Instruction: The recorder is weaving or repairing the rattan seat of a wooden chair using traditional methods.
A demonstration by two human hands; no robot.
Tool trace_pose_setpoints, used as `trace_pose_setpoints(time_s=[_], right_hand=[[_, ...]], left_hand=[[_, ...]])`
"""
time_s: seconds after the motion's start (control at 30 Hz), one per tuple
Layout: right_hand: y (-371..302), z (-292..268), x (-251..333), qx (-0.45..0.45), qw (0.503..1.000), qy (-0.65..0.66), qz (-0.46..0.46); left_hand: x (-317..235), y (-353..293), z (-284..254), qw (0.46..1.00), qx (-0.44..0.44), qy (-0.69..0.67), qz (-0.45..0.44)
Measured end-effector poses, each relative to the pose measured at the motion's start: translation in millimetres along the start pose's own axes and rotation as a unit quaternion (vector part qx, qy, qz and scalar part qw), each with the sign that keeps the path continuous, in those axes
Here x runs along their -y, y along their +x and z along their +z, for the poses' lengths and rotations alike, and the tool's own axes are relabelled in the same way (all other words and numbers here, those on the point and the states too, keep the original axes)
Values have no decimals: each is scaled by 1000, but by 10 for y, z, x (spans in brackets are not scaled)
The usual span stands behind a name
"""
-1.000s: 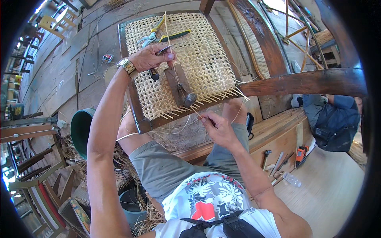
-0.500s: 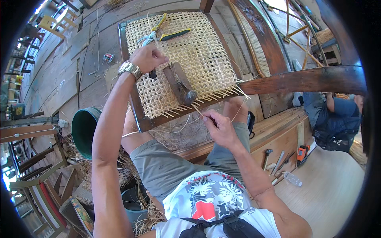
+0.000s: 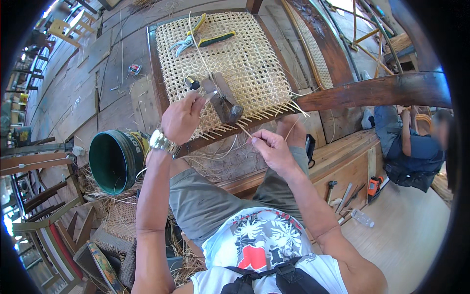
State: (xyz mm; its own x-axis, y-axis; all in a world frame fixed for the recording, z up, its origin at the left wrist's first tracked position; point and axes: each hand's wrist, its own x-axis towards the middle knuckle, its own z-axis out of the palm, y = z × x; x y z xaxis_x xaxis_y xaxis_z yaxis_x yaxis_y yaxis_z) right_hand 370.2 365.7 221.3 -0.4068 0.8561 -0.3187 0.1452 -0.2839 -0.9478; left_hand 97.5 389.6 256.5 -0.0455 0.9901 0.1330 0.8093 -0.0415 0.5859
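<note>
A woven cane seat panel (image 3: 245, 54) sits in a dark wooden chair frame, its loose strand ends sticking out along the near edge. My right hand (image 3: 271, 149) is closed in a pinch on a cane strand (image 3: 243, 130) at that edge. Over the near left part of the panel, my left hand (image 3: 182, 117) has thumb and fingers pressed together; what they hold is too small to make out. Beside its fingertips a dark wooden block (image 3: 224, 100) with a rounded dark end lies on the weave. A small black object (image 3: 192, 83) rests just beyond the left hand.
Pruning shears (image 3: 196, 39) with yellow-and-black handles lie at the panel's far side. A dark green bucket (image 3: 110, 161) stands left of my knee. An orange-and-black tool (image 3: 375, 186) and a plastic bottle (image 3: 362, 218) lie at right. Another person (image 3: 411, 142) sits at far right.
My left hand has moved back toward me, from beside the shears to the near left of the panel. The right hand keeps its pinch on the strand.
</note>
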Motion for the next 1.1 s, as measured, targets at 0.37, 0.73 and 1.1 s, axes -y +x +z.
trace_pose_setpoints(time_s=[0.37, 0.73, 1.1], right_hand=[[-31, -30, -48, -15, 997, 79, 1], [-1283, -623, -579, -55, 979, -187, 64], [-1821, -1456, -222, 24, 982, -183, 39]], left_hand=[[103, 374, 137, 994, 91, 61, 21], [364, 363, 236, 995, 73, 44, 58], [241, 409, 140, 989, 145, 17, 24]])
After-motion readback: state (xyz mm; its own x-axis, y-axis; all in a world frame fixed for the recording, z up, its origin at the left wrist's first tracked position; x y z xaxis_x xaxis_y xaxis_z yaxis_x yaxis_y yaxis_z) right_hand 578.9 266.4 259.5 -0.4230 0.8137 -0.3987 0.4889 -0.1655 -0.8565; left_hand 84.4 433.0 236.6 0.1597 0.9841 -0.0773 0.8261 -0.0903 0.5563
